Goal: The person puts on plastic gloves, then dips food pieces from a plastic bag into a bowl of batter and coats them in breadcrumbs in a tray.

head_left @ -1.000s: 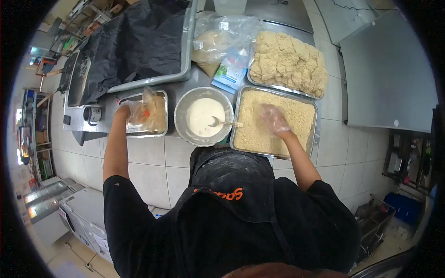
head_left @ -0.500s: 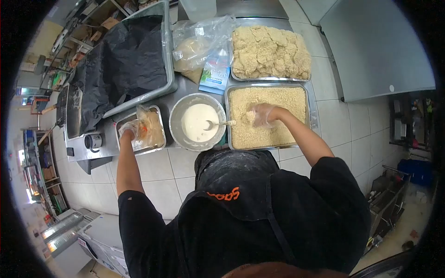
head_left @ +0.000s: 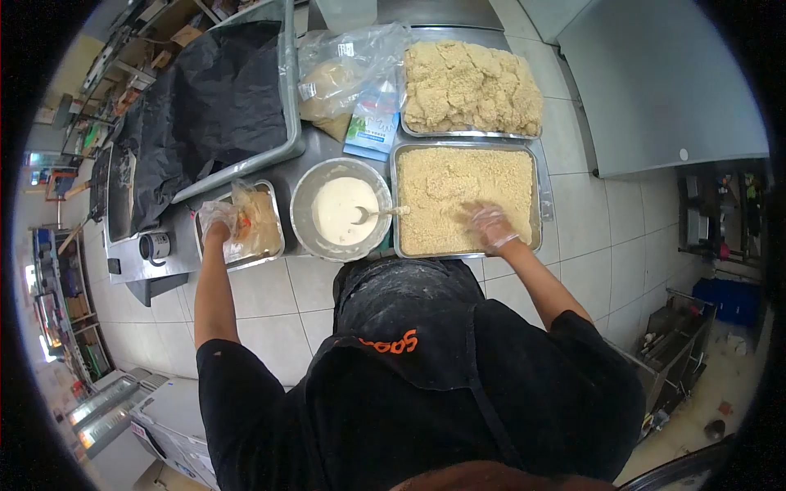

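Steel tray of breadcrumbs (head_left: 458,155) under gloved right hand (head_left: 490,226), fingers spread flat on crumbs, moved from tray's middle to its near right corner | gloved left hand (head_left: 216,221) still grips plastic bag (head_left: 250,221) in small pan (head_left: 274,214) | batter bowl (head_left: 304,233) with spoon (head_left: 372,214) between hands | breaded pieces (head_left: 471,86) behind.

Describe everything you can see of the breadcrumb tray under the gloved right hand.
The breadcrumb tray is a shallow rectangular pan of shiny metal, filled nearly edge to edge with pale golden crumbs, their surface uneven. It lies flat on the steel counter, between the batter bowl on its left and the tray of breaded pieces behind it. The right hand, in a clear glove, presses into the crumbs at the near right corner.
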`<state>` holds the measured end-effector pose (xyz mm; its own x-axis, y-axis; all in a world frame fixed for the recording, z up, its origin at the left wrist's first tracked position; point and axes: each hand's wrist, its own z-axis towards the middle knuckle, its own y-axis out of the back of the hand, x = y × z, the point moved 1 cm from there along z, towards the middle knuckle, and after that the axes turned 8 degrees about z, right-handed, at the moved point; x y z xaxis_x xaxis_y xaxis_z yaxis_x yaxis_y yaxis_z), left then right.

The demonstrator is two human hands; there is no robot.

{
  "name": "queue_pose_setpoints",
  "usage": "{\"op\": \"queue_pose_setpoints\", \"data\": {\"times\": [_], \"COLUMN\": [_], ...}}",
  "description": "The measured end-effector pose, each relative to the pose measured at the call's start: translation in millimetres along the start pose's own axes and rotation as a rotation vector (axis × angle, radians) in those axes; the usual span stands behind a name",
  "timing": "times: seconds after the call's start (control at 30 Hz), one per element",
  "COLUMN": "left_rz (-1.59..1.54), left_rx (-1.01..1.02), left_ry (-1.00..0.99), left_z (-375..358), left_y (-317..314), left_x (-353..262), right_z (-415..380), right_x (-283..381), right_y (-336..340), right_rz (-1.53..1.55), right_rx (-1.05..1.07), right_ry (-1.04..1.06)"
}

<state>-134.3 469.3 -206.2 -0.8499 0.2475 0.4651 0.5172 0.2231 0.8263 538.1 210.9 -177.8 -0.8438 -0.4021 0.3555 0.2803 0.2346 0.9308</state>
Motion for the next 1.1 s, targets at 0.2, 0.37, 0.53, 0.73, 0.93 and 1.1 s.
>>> {"op": "queue_pose_setpoints", "data": {"times": [0.2,0.37,0.53,0.73,0.93,1.1], "left_rz": [-0.074,-0.177,-0.003,-0.248,-0.337,-0.275], "left_rx": [0.054,-0.072,-0.008,-0.160,-0.153,-0.029], "left_ry": [-0.083,-0.040,0.058,0.019,0.081,0.072], "left_z": [-6.2,-5.4,-25.7,-36.7,-47.6,-67.4], "left_y": [47.9,44.8,92.1,101.2,112.2,131.5], "left_x": [-2.8,4.9,-6.4,0.4,5.2,22.0], "right_z": [-12.1,2.5,24.8,92.7,115.4,104.9], "right_x": [-14.9,-42.8,-34.3,16.3,46.2,26.5], "right_y": [21.3,-9.6,41.0,75.4,31.3,18.5], "right_rz": [0.028,0.174,0.705,0.758,0.093,0.053], "right_rx": [-0.052,-0.279,-0.163,0.136,0.292,0.185], "right_ry": [-0.646,-0.856,-0.715,-0.589,-0.476,-0.403]}}
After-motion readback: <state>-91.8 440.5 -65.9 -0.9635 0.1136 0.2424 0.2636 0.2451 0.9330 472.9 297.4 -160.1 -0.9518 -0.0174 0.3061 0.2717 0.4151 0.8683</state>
